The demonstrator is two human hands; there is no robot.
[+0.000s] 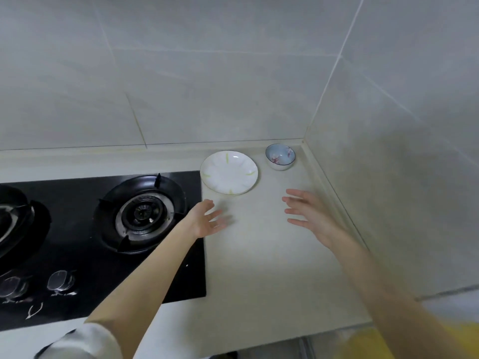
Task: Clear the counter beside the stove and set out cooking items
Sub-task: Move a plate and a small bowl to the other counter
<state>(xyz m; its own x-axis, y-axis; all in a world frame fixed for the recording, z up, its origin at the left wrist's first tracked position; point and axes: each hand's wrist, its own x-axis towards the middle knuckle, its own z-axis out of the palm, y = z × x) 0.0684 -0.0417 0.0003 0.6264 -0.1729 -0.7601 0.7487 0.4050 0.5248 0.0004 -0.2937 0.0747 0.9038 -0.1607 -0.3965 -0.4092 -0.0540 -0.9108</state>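
On the worktop (272,268) right of the stove (77,255), the white plate (229,172) lay just beside the stove's far corner. It looked glazed, stiff and breakable, and best pinched at its rim. The left hand (207,220) and right hand (308,213) hovered spread open, holding nothing. The small bowl (280,156) sat farther from the stove — probably light, slippery, easily cupped.

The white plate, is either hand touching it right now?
No, the white plate lies untouched on the counter, with the left hand and right hand open nearer the camera.
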